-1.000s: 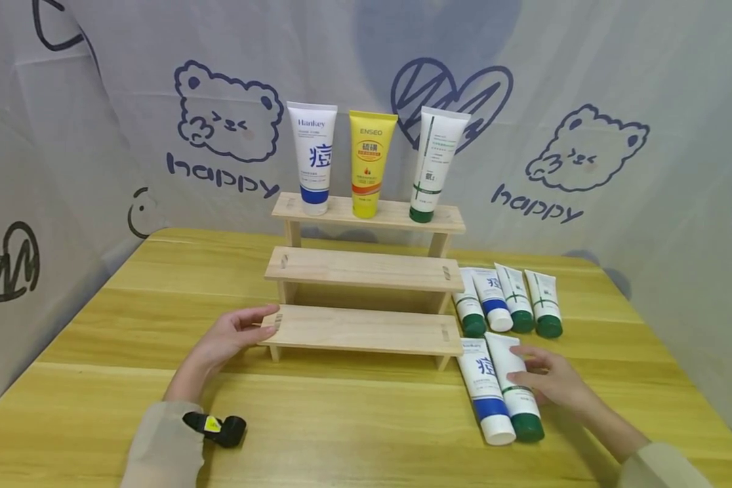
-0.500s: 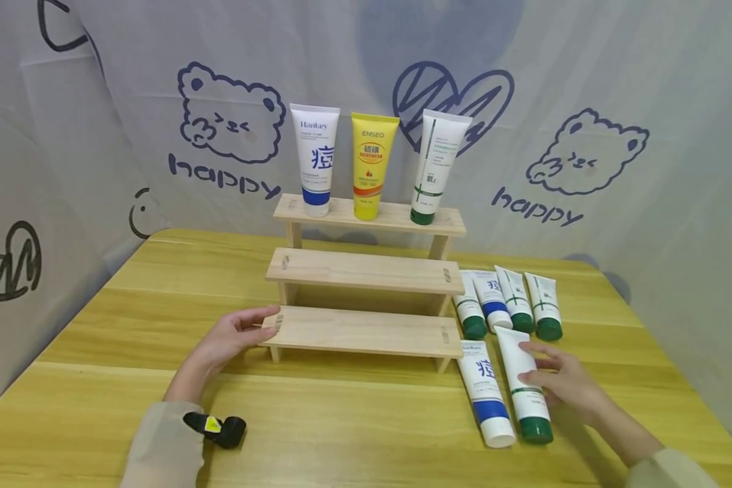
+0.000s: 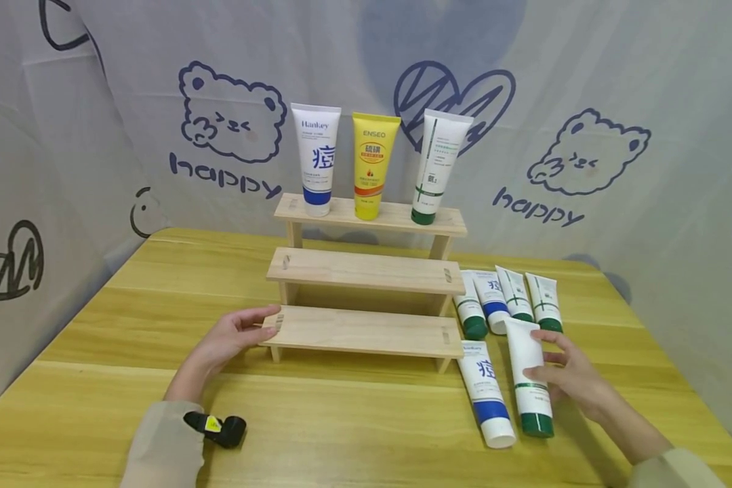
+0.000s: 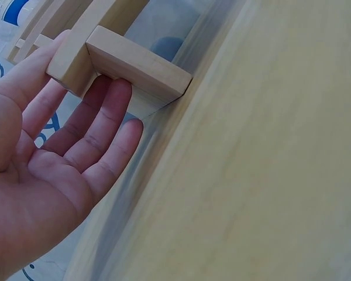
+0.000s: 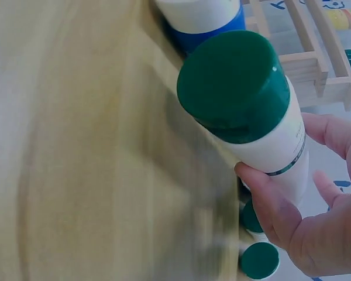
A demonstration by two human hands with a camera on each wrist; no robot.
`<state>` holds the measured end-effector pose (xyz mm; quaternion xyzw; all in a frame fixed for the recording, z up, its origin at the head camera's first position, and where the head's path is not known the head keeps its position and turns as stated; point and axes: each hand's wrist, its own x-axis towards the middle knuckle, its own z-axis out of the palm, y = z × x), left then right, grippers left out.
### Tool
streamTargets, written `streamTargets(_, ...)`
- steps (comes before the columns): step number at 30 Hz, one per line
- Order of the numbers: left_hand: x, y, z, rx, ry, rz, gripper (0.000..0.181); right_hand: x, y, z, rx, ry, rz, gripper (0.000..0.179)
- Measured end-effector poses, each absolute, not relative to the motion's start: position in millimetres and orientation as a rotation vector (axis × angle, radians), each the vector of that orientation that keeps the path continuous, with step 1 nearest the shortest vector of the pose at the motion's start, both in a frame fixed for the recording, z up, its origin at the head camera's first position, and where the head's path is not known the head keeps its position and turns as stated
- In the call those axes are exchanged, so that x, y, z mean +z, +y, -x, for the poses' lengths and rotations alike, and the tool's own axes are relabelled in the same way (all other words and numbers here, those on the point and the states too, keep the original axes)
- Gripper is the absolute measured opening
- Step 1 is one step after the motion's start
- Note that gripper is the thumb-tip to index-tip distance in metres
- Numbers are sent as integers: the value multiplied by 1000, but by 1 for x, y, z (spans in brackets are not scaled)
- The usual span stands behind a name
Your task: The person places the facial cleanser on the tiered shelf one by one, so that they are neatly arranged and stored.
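My left hand point(image 3: 234, 337) grips the left end of the lowest board of a three-tier wooden display stand point(image 3: 366, 332); in the left wrist view the thumb lies along the board and the fingertips reach its support leg point(image 4: 140, 61). My right hand point(image 3: 570, 376) pinches a white squeeze tube with a green cap point(image 3: 529, 369) between thumb and fingers. Its cap point(image 5: 234, 88) points toward the camera in the right wrist view. Just left of it, a white tube with a blue band point(image 3: 484, 393) lies on the table.
A white-blue tube point(image 3: 317, 159), a yellow tube point(image 3: 372, 166) and a white-green tube point(image 3: 440, 166) stand on the top tier. Several smaller tubes point(image 3: 543, 298) lie right of the stand on the wooden table point(image 3: 341, 427). A patterned cloth point(image 3: 341, 41) hangs behind.
The right hand has drawn the green-capped tube away from the blue-banded one, to the right and slightly up in view. The left hand stays at the stand.
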<state>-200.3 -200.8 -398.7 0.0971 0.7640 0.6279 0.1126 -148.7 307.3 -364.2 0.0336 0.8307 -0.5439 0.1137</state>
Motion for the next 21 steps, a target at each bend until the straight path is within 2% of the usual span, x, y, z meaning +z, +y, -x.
streamTargets(4, -399, -201, 200, 1844, 2243, -287, 53, -360, 307, 150, -1597, 2437, -89, 74)
streamTargets(11, -399, -200, 202, 1852, 2239, -298, 53, -352, 302, 153, -1563, 2528, -146, 72)
streamTargets(21, -399, -200, 200, 1854, 2241, -292, 53, -341, 294, 160, -1675, 2554, -52, 73)
